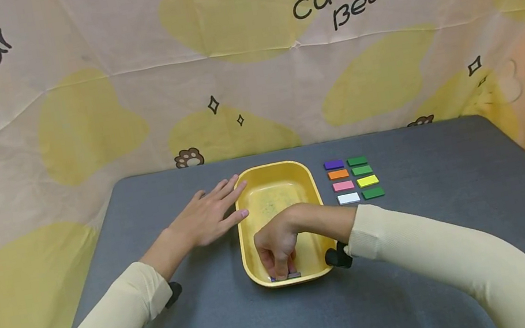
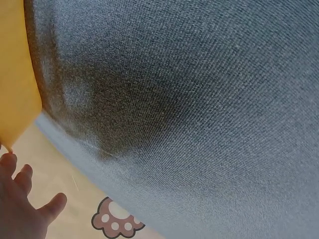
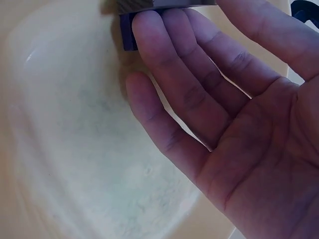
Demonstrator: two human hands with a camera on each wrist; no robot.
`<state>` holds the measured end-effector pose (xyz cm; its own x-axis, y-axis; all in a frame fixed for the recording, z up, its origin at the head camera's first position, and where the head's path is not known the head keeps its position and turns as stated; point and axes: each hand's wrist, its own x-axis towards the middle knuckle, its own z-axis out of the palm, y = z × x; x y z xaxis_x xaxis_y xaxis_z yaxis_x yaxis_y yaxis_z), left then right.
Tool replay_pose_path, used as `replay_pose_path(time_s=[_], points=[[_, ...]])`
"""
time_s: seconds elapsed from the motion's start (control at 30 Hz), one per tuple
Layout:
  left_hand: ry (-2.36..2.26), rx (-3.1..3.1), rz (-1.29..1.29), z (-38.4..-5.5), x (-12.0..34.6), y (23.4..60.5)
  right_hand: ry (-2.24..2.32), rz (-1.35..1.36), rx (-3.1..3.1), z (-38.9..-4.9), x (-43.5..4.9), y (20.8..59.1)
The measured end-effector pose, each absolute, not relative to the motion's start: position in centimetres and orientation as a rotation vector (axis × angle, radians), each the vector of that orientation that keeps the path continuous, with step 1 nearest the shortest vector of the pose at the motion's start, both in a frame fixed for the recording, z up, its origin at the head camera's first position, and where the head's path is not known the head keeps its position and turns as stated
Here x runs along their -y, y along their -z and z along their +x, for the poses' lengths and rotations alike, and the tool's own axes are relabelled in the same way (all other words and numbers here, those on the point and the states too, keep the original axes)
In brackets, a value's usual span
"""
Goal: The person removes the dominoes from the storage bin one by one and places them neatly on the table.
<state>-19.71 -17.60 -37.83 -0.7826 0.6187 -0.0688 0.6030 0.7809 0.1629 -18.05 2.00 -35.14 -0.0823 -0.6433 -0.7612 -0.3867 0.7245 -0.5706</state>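
Inside the yellow tray, at its near end, my right hand reaches down and pinches small flat blocks between fingers and thumb. In the right wrist view, a purple block shows at the fingertips, with a grey-brown surface against it; whether that is a second block, I cannot tell. My left hand spreads its fairly straight fingers over the tray's left rim. In the left wrist view, part of that hand appears beside the tray's yellow wall.
Right of the tray, several flat blocks lie in two columns: purple, orange, pink and white, then green ones and a yellow one. The dark grey table meets a printed cloth behind.
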Motion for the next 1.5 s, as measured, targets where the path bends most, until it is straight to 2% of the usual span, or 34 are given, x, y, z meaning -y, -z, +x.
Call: replay_pose_path(time_s=[0.57, 0.87, 1.23, 1.5], points=[[-0.191, -2.85, 0.976, -19.8, 17.6, 37.8, 0.235, -0.836, -1.653, -18.3, -2.1, 35.1], [-0.182, -2.849, 0.983, -19.8, 17.6, 37.8, 0.229, -0.94, -1.732, -19.2, -2.8, 33.4], [-0.165, -2.847, 0.961, -19.8, 17.4, 37.7, 0.282, -0.969, -1.858, -20.9, -6.1, 30.6], [-0.174, -2.84, 0.955, -19.7, 17.5, 37.7, 0.336, -0.885, -1.938, -21.8, -9.4, 28.2]])
